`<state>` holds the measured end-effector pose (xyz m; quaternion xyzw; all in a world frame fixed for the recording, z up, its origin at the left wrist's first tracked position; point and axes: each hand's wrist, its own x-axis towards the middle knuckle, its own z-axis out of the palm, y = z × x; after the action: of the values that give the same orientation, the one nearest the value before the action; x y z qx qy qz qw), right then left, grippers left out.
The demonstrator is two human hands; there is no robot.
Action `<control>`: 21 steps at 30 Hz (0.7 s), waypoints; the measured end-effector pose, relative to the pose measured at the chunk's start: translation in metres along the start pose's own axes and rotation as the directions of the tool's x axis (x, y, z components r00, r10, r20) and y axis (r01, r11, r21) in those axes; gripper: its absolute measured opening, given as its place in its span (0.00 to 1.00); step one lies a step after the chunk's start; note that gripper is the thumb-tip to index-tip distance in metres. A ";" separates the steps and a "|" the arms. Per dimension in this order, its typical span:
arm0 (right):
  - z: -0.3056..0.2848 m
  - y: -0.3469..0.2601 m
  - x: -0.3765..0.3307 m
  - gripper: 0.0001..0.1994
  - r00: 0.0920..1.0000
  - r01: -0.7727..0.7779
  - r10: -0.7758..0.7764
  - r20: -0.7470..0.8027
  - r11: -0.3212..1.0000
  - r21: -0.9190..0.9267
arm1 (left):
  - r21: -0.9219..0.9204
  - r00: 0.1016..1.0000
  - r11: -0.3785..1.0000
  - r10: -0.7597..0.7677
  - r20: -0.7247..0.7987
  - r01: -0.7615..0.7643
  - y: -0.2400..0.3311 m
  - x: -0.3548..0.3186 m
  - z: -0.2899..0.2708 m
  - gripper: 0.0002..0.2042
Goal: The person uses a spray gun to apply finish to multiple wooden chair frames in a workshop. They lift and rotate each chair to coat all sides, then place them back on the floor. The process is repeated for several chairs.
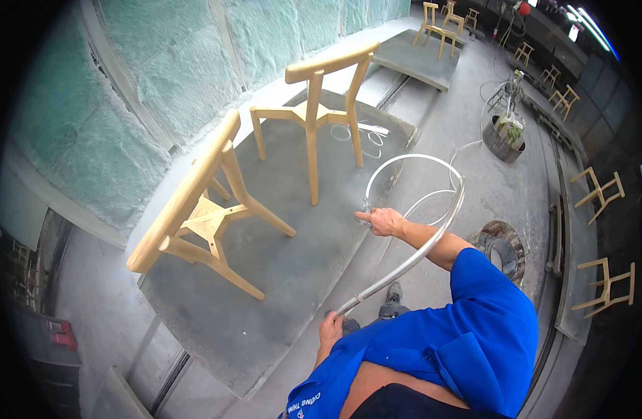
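My right hand is stretched out over the edge of a grey platform, closed around a small metal spray gun. A whitish hose runs from the gun, loops out to the right and comes back to my left hand. That hand, low in front of my body, grips the hose. Two bare wooden chair frames without seat panels stand on the platform. The near chair frame is at the left; the farther chair frame is beyond my right hand. Neither hand touches a chair.
Teal filter padding lines the wall at left. Another platform farther back carries a chair. At right stand a round tub, a bucket and more chair frames. Hose lies across the floor.
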<state>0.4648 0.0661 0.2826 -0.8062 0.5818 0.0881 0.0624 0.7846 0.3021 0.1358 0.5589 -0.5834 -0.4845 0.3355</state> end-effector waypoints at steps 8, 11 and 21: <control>-0.075 0.022 -0.011 0.33 0.960 -0.090 0.101 -0.261 0.994 0.056 | 0.024 0.995 0.999 0.026 0.095 -0.029 0.024 0.012 -0.007 0.10; -0.136 0.017 -0.035 0.36 0.912 -0.069 0.072 -0.405 0.997 0.023 | 0.063 0.976 0.979 0.185 0.115 -0.193 0.043 0.037 -0.006 0.09; -0.277 0.079 -0.068 0.29 0.390 -0.082 0.129 -0.912 0.991 0.105 | 0.034 0.892 0.899 0.428 0.143 -0.437 0.123 0.065 -0.033 0.08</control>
<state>0.3881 0.0475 0.5681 -0.6822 0.5719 -0.3773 -0.2554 0.7652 0.2208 0.2521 0.3923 -0.7295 -0.4144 0.3771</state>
